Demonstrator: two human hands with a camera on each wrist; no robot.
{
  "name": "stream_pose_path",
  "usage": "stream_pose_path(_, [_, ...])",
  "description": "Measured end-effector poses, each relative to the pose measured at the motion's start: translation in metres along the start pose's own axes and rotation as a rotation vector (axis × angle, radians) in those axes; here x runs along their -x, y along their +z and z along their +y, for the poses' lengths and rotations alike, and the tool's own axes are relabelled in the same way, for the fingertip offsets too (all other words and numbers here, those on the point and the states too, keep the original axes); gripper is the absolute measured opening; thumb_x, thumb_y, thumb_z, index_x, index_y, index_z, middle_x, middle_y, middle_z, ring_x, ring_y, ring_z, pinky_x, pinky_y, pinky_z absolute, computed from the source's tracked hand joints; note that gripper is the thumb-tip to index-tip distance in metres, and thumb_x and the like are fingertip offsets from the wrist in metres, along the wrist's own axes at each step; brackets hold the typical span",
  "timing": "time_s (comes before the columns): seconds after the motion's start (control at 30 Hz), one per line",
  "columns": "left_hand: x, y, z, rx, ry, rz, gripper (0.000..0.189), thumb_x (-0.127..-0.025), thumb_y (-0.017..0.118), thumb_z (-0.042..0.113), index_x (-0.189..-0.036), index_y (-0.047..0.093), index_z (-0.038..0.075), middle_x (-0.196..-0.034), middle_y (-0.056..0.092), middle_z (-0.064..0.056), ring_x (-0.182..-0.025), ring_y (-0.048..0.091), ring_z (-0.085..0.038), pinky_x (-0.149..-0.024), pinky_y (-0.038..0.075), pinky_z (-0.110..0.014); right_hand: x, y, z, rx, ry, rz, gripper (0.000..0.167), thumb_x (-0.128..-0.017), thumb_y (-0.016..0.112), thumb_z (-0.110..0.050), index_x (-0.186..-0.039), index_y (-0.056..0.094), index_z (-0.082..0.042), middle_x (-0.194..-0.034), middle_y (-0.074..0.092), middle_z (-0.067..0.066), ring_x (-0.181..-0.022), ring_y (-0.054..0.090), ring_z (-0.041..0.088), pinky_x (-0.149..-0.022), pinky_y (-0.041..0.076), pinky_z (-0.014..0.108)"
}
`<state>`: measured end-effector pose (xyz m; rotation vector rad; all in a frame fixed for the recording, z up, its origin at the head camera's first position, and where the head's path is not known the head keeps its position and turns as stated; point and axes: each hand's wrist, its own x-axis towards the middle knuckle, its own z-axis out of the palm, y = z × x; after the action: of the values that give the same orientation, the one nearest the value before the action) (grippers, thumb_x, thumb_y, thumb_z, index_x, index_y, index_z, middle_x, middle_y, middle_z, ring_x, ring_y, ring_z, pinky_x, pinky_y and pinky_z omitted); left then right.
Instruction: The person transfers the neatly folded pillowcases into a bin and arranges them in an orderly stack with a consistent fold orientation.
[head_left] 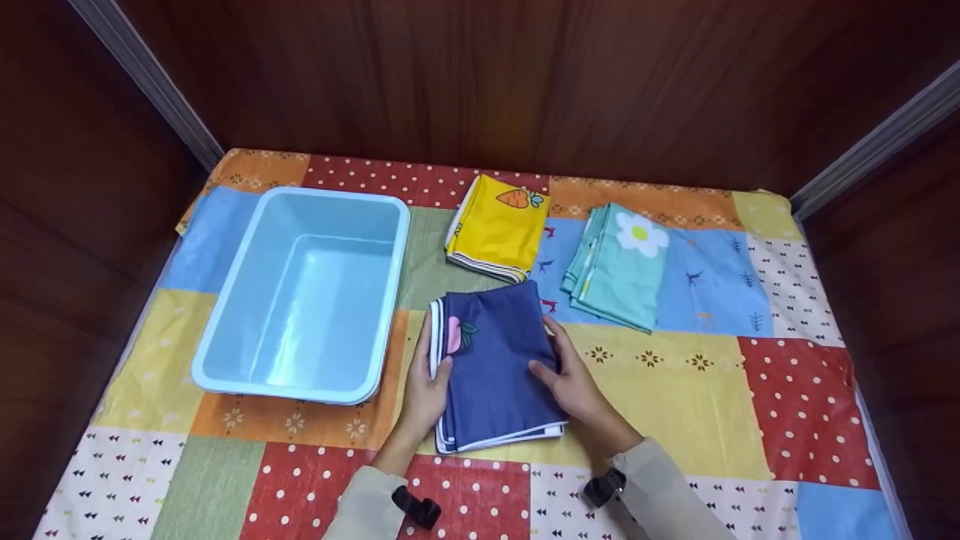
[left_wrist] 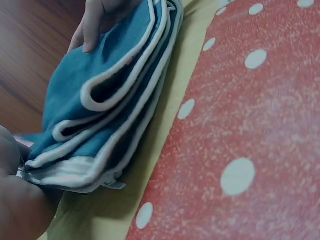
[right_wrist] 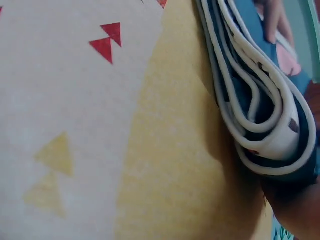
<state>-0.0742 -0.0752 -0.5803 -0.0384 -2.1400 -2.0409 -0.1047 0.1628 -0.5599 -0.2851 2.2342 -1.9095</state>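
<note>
A folded navy cloth with white edging and a pink fruit print lies between my two hands in the head view. My left hand grips its left side, thumb on top. On the opposite side my right hand holds it the same way, with the thumb over the upper face. Stacked layers of the cloth show at the near edge in the left wrist view. From the right wrist, the folded cloth shows rounded, looped folds. The fingers underneath are hidden.
Left of the hands stands a light blue plastic basin with nothing in it. A folded yellow cloth with a carrot print lies behind, and a folded mint-green cloth with a white flower lies right. Brown panels wall the patchwork-covered table.
</note>
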Motion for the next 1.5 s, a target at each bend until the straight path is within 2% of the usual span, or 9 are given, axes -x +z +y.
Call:
stream_pose_path(0.17, [0.002, 0.001, 0.001, -0.073, -0.015, -0.062, 0.081, -0.1, 0.063, 0.006, -0.163, 0.011, 0.002, -0.169, 0.007, -0.02, -0.155, 0.006, -0.036, -0.125, 0.01, -0.05, 0.001, 0.001, 0.003, 0.069, -0.047, -0.031, 0.091, -0.093, 0.066, 0.006, -0.165, 0.011, -0.011, -0.17, 0.011, 0.016, -0.154, 0.013, 0.036, -0.123, 0.014, 0.054])
stream_pose_path(0.33, [0.005, 0.001, 0.004, -0.121, -0.007, -0.117, 0.094, -0.09, 0.076, 0.009, -0.162, 0.017, 0.004, -0.169, -0.009, -0.021, -0.154, -0.006, -0.041, -0.121, 0.01, -0.064, 0.003, 0.005, 0.0, 0.182, -0.09, -0.024, 0.086, -0.089, 0.069, 0.008, -0.161, 0.027, -0.007, -0.169, 0.003, 0.021, -0.154, 0.003, 0.041, -0.122, 0.012, 0.061])
stream_pose_path(0.57, [0.004, -0.001, 0.004, -0.162, 0.019, -0.22, 0.09, -0.086, 0.073, -0.007, -0.161, 0.025, 0.006, -0.168, -0.014, -0.022, -0.154, -0.008, -0.04, -0.118, 0.028, -0.057, 0.002, 0.004, 0.01, 0.231, -0.094, -0.047, 0.074, -0.087, 0.066, 0.014, -0.154, 0.046, -0.01, -0.17, 0.001, 0.019, -0.154, 0.004, 0.041, -0.12, 0.019, 0.058])
stream_pose_path(0.73, [0.003, -0.002, -0.001, -0.176, 0.017, -0.254, 0.086, -0.085, 0.071, -0.011, -0.159, 0.029, 0.003, -0.168, -0.014, -0.022, -0.154, -0.011, -0.04, -0.116, 0.033, -0.053, 0.002, 0.003, 0.01, 0.23, -0.066, -0.065, 0.068, -0.088, 0.063, 0.016, -0.15, 0.051, -0.007, -0.17, 0.004, 0.018, -0.154, 0.005, 0.04, -0.121, 0.019, 0.055])
stream_pose_path(0.93, [0.001, -0.002, -0.001, -0.159, 0.003, -0.256, 0.087, -0.085, 0.069, -0.012, -0.159, 0.026, 0.0, -0.168, -0.014, -0.022, -0.154, -0.011, -0.039, -0.118, 0.028, -0.052, 0.0, 0.001, 0.009, 0.162, -0.035, -0.059, 0.062, -0.086, 0.062, 0.017, -0.145, 0.055, -0.001, -0.169, 0.008, 0.021, -0.154, 0.007, 0.04, -0.121, 0.018, 0.037])
stream_pose_path(1.17, [0.001, -0.003, 0.005, -0.151, -0.022, -0.256, 0.086, -0.085, 0.068, -0.014, -0.159, 0.026, 0.0, -0.168, -0.013, -0.021, -0.154, -0.01, -0.039, -0.117, 0.03, -0.051, 0.0, 0.001, 0.007, 0.132, 0.002, -0.045, 0.059, -0.086, 0.062, 0.017, -0.142, 0.058, 0.0, -0.169, 0.011, 0.021, -0.154, 0.009, 0.04, -0.121, 0.021, 0.037])
stream_pose_path(1.37, [0.0, -0.006, 0.012, -0.135, -0.048, -0.268, 0.085, -0.085, 0.067, -0.015, -0.159, 0.026, -0.001, -0.168, -0.013, -0.021, -0.154, -0.01, -0.04, -0.117, 0.031, -0.05, 0.001, 0.002, 0.001, 0.119, 0.009, -0.044, 0.059, -0.086, 0.062, 0.018, -0.142, 0.058, -0.001, -0.169, 0.013, 0.017, -0.155, 0.01, 0.035, -0.115, 0.02, 0.017])
stream_pose_path(1.43, [0.0, -0.007, 0.016, -0.139, -0.054, -0.272, 0.085, -0.085, 0.067, -0.014, -0.159, 0.026, -0.001, -0.168, -0.013, -0.021, -0.154, -0.01, -0.04, -0.117, 0.031, -0.05, 0.002, 0.002, -0.002, 0.119, 0.011, -0.04, 0.059, -0.086, 0.062, 0.017, -0.142, 0.058, -0.001, -0.169, 0.014, 0.017, -0.155, 0.01, 0.035, -0.115, 0.02, 0.017])
stream_pose_path(1.5, [-0.001, -0.008, 0.02, -0.141, -0.058, -0.274, 0.085, -0.085, 0.066, -0.014, -0.159, 0.026, -0.001, -0.168, -0.013, -0.021, -0.154, -0.009, -0.04, -0.118, 0.03, -0.049, 0.003, 0.003, -0.006, 0.126, 0.011, -0.034, 0.059, -0.087, 0.062, 0.017, -0.143, 0.058, -0.001, -0.169, 0.015, 0.018, -0.155, 0.01, 0.035, -0.119, 0.021, 0.025])
